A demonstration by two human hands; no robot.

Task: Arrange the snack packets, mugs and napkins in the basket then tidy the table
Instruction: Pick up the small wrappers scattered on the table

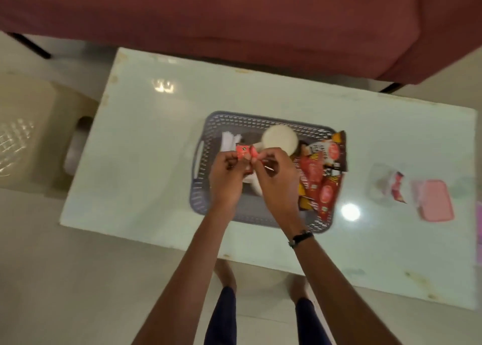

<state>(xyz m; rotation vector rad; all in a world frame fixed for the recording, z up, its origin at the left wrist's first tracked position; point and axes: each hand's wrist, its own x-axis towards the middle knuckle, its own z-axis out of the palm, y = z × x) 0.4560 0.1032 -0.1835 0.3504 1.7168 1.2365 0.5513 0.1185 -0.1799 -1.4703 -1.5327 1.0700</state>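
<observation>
Both hands were over the grey basket (pixel 203 188) at the table's (pixel 146 125) centre. Left hand (pixel 226 177) and right hand (pixel 273 180) each pinched one end of a small red sachet (pixel 243 153), fingers closed on it, above the basket's left half. In the basket: white napkins (pixel 229 141) at far left, a white mug (pixel 280 140) at far centre, red and brown snack packets (pixel 322 172) along the right side. On the table well to the right lay a blurred clear wrapper (pixel 386 183) just beside a pink container (pixel 435 203).

"salted" legible on snack packet (pixel 329 150) in basket; rest blurred.
</observation>
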